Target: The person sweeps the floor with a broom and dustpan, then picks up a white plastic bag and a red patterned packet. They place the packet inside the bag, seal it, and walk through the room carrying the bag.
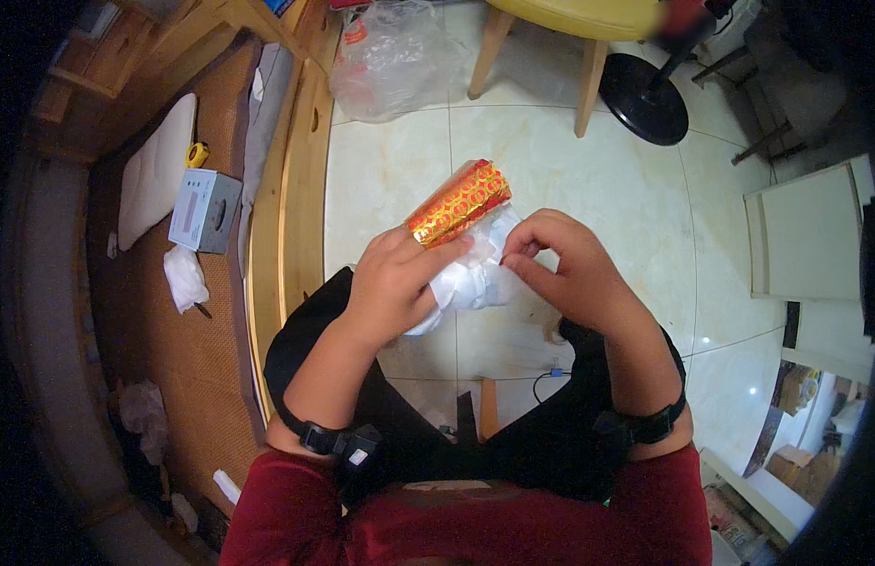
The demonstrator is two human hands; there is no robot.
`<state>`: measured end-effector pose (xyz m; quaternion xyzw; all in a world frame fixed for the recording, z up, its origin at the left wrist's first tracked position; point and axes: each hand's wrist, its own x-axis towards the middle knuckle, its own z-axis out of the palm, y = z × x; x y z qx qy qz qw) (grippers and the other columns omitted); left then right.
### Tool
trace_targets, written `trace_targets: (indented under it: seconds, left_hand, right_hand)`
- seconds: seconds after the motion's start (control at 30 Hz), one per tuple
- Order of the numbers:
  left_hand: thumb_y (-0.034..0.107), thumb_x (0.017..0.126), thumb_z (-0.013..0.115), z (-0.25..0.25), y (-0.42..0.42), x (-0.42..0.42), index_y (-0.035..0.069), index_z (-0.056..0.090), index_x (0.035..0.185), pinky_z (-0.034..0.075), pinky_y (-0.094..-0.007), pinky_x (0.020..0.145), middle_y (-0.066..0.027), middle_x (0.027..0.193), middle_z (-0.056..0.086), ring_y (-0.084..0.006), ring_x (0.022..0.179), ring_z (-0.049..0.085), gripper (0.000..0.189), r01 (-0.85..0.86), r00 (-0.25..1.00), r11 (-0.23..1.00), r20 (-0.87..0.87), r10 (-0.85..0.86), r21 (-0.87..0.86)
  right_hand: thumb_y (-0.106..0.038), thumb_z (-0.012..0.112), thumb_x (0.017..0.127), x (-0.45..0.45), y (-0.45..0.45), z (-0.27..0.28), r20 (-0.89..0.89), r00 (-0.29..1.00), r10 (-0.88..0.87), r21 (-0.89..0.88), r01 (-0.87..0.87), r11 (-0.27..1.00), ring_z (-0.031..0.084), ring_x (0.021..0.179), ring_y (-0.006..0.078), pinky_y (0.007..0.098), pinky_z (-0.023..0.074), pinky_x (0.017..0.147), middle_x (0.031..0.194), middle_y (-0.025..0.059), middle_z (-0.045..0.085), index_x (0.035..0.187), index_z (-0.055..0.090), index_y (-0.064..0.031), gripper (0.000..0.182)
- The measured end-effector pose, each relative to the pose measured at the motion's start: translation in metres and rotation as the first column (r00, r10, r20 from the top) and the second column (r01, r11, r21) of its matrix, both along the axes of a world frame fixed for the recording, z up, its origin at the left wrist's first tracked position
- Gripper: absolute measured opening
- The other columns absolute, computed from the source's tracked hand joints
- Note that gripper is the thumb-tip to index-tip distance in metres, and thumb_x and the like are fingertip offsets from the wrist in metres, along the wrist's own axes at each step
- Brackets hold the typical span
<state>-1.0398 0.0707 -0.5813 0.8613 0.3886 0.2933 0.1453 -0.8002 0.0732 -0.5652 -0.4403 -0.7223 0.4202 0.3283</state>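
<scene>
A roll-shaped packet in shiny red and gold patterned wrapping point(460, 204) lies tilted in my left hand point(396, 283), whose thumb and fingers grip its lower end. Crumpled white, thin plastic or tissue point(473, 283) hangs below the packet and is also held against the left palm. Its exact material cannot be told. On the right, my right hand point(561, 265) has its thumb and index finger pinched together at the edge of the white material. Both hands are above the tiled floor, between my knees.
A clear plastic bag point(391, 64) lies on the floor near a yellow stool point(586, 15) and a round black base point(644, 99). On the woven mat at left are a grey box point(205, 211), a yellow tape measure point(197, 154) and a white pouch point(185, 277). A white cabinet point(805, 230) stands at right.
</scene>
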Motion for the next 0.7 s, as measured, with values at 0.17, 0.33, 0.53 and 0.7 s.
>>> trace_targets:
  seconds: [0.17, 0.33, 0.53, 0.7]
  left_hand:
    - [0.000, 0.058, 0.065, 0.005, -0.001, -0.002, 0.014, 0.066, 0.113, 0.046, -0.0407, 0.078, -0.0095, 0.106, 0.067, -0.0307, 0.095, 0.061, 0.057, -0.024, 0.987, 0.998, -0.157, 0.032, 0.052]
    - [0.007, 0.064, 0.066, 0.005, -0.001, 0.005, 0.018, 0.068, 0.109, 0.046, -0.0392, 0.079, -0.0015, 0.094, 0.064, -0.0270, 0.090, 0.058, 0.047, -0.045, 0.983, 0.974, -0.165, 0.082, 0.222]
    - [0.014, 0.066, 0.065, 0.001, 0.002, 0.008, 0.018, 0.070, 0.105, 0.049, -0.0406, 0.083, -0.0010, 0.096, 0.065, -0.0304, 0.099, 0.059, 0.040, -0.044, 0.985, 0.940, -0.141, 0.097, 0.339]
    - [0.016, 0.065, 0.064, -0.002, 0.000, 0.008, 0.020, 0.072, 0.102, 0.052, -0.0377, 0.078, -0.0012, 0.096, 0.066, -0.0304, 0.100, 0.060, 0.038, -0.058, 0.982, 0.908, -0.140, 0.127, 0.415]
  right_hand:
    - [-0.015, 0.064, 0.087, -0.006, 0.003, 0.007, -0.229, 0.951, -0.205, -0.501, 0.065, 0.863, 0.057, 0.076, 0.0094, 0.0257, 0.0479, 0.069, 0.084, 0.0028, 0.064, 0.092, 0.063, -0.0025, 0.014]
    - [-0.019, 0.065, 0.087, -0.016, 0.001, -0.012, -0.250, 0.936, -0.248, -0.595, 0.053, 0.802, 0.058, 0.076, 0.0106, 0.0248, 0.0474, 0.068, 0.085, 0.0047, 0.064, 0.092, 0.063, 0.0004, 0.020]
    - [-0.019, 0.067, 0.085, -0.027, -0.003, -0.028, -0.221, 0.902, -0.372, -0.629, 0.160, 0.761, 0.058, 0.073, 0.0115, 0.0259, 0.0478, 0.066, 0.082, 0.0062, 0.064, 0.091, 0.062, 0.0003, 0.021]
    - [-0.013, 0.067, 0.084, -0.038, -0.009, -0.027, -0.161, 0.884, -0.439, -0.505, 0.309, 0.806, 0.058, 0.068, 0.0111, 0.0261, 0.0481, 0.062, 0.077, 0.0064, 0.063, 0.087, 0.059, 0.0000, 0.016]
